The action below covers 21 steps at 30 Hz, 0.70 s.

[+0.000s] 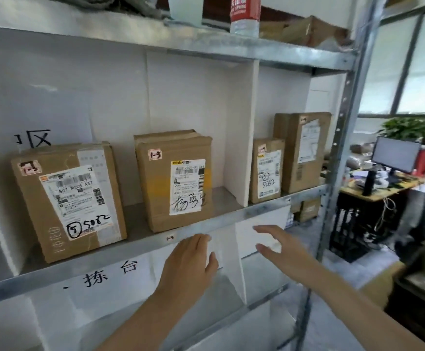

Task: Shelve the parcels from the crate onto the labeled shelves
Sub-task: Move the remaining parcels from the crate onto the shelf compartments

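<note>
Several cardboard parcels stand upright on the metal shelf [140, 245]. A large one marked 5082 [67, 198] is at the left, and one tagged 1-3 [176, 181] stands mid-shelf. Past a white divider [241, 138] are a small parcel [267, 171] and a taller one [303, 150] behind it. My left hand [188, 262] hovers just below the shelf's front edge, fingers relaxed, holding nothing. My right hand [279, 247] is beside it, fingers spread and empty. The crate is out of view.
The shelf above [206, 44] carries a water bottle [244, 15], a white cup [184, 8] and a cardboard box [305, 31]. A steel upright [343, 148] bounds the rack at the right. Beyond it are a desk with a monitor [394, 154] and a plant [408, 127].
</note>
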Available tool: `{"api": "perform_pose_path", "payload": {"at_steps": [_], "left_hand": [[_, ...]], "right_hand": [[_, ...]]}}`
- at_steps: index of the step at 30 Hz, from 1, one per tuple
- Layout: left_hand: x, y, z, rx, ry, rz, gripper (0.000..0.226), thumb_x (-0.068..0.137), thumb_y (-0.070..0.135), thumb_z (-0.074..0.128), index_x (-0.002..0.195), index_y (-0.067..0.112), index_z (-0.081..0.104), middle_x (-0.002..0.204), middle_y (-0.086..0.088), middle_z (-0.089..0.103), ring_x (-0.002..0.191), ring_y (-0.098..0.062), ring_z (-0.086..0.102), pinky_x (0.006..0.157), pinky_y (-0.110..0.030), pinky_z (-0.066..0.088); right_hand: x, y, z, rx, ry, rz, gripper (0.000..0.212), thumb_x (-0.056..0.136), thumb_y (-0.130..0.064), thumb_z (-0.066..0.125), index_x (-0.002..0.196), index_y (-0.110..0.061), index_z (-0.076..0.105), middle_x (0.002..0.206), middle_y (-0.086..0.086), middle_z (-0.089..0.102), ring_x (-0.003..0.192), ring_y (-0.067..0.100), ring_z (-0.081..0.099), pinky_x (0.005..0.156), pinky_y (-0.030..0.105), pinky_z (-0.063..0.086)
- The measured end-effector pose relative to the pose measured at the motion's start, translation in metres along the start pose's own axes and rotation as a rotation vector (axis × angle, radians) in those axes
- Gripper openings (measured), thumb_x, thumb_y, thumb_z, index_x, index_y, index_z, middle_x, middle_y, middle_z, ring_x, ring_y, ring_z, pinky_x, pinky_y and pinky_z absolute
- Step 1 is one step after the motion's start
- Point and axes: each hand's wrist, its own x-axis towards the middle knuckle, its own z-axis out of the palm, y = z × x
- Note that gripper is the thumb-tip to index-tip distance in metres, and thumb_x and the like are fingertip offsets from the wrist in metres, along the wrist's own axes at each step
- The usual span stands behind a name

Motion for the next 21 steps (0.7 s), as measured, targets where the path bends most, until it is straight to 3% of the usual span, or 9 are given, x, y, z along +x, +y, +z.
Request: {"api": "perform_pose_path", "payload": {"at_steps": [1, 3, 6, 11, 15, 21], "left_hand": [[0.010, 0.012, 0.008, -0.014, -0.022, 0.044, 0.044, 0.098, 0.042, 0.034, 0.137, 0.024, 0.042, 0.135, 0.010, 0.052, 0.123, -0.007, 0.047, 0.099, -0.017, 0.038], [0.025, 0.041, 0.025, -0.050, -0.064, 0.141, 0.045, 0.097, 0.041, 0.037, 0.136, 0.022, 0.044, 0.134, 0.007, 0.052, 0.123, -0.011, 0.047, 0.099, -0.021, 0.039], [0.034, 0.094, 0.057, -0.125, -0.130, 0.286, 0.044, 0.094, 0.037, 0.043, 0.133, 0.019, 0.049, 0.131, 0.004, 0.055, 0.121, -0.014, 0.049, 0.098, -0.023, 0.039], [0.046, 0.179, 0.107, -0.209, -0.244, 0.467, 0.039, 0.092, 0.035, 0.045, 0.125, 0.015, 0.051, 0.123, -0.001, 0.054, 0.118, -0.020, 0.049, 0.098, -0.029, 0.041], [0.073, 0.247, 0.135, -0.274, -0.296, 0.584, 0.044, 0.095, 0.035, 0.041, 0.134, 0.015, 0.043, 0.133, 0.001, 0.047, 0.123, -0.018, 0.042, 0.101, -0.027, 0.036], [0.109, 0.344, 0.173, -0.352, -0.318, 0.673, 0.040, 0.097, 0.036, 0.040, 0.132, 0.016, 0.041, 0.128, 0.004, 0.047, 0.123, -0.015, 0.042, 0.102, -0.025, 0.034]], "right_hand": [[-0.012, 0.010, -0.012, -0.090, 0.001, 0.027, 0.036, 0.099, -0.032, 0.056, 0.131, -0.045, 0.045, 0.134, -0.028, 0.044, 0.120, -0.018, 0.038, 0.105, 0.013, 0.032], [-0.038, 0.035, -0.035, -0.308, 0.017, 0.077, 0.045, 0.100, -0.033, 0.054, 0.143, -0.036, 0.041, 0.148, -0.017, 0.038, 0.138, 0.002, 0.032, 0.115, 0.027, 0.027], [-0.085, 0.070, -0.066, -0.440, 0.023, 0.189, 0.053, 0.099, -0.036, 0.053, 0.149, -0.028, 0.036, 0.155, -0.003, 0.035, 0.144, 0.017, 0.029, 0.115, 0.025, 0.019], [-0.156, 0.114, -0.131, -0.515, 0.096, 0.403, 0.059, 0.098, -0.040, 0.052, 0.152, -0.031, 0.029, 0.156, -0.010, 0.032, 0.145, 0.013, 0.027, 0.116, 0.029, 0.022], [-0.190, 0.150, -0.180, -0.482, 0.177, 0.553, 0.060, 0.100, -0.040, 0.051, 0.153, -0.031, 0.026, 0.158, -0.011, 0.028, 0.146, 0.013, 0.025, 0.116, 0.030, 0.027], [-0.211, 0.203, -0.242, -0.451, 0.254, 0.647, 0.065, 0.098, -0.036, 0.054, 0.154, -0.025, 0.024, 0.155, -0.008, 0.029, 0.142, 0.014, 0.033, 0.115, 0.031, 0.031]]}}
